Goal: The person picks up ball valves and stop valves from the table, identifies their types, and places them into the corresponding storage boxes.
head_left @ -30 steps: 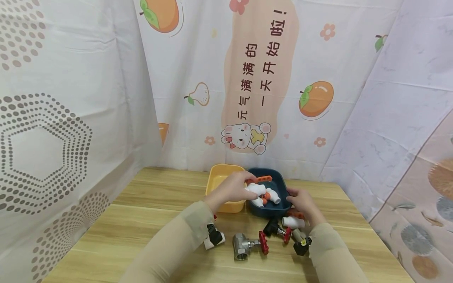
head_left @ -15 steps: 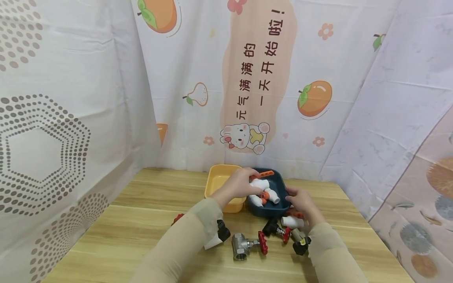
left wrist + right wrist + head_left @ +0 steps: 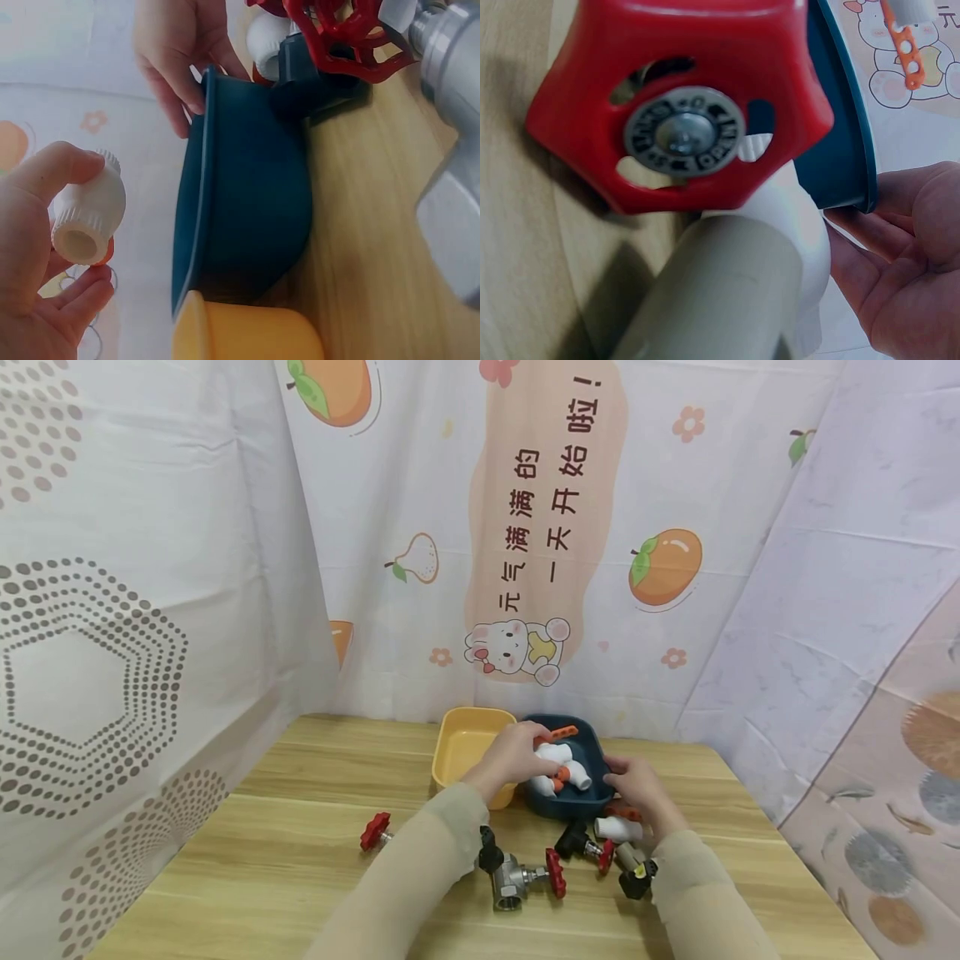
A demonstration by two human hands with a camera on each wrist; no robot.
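My left hand (image 3: 513, 753) holds a white plastic ball valve (image 3: 96, 196) with an orange lever handle (image 3: 564, 732) above the dark blue bin (image 3: 562, 811). In the left wrist view the thumb lies on the valve's body and the fingers are beneath it. Inside the bin are other white valves (image 3: 576, 775) with orange parts. My right hand (image 3: 637, 783) grips the bin's right rim between thumb and fingers. Close to that hand, another white valve (image 3: 617, 829) with an orange handle lies on the table.
A yellow bin (image 3: 467, 739) stands left of the blue one. In front lie a metal valve with a red handwheel (image 3: 555, 872), a black valve (image 3: 574, 839), and a grey fitting with a black part (image 3: 634, 883). Another red handwheel (image 3: 375, 831) shows beside my left sleeve.
My left hand has lifted the white valve slightly and shifted right over the blue bin. The red handwheel on the left has come into view. My right hand stays on the rim.
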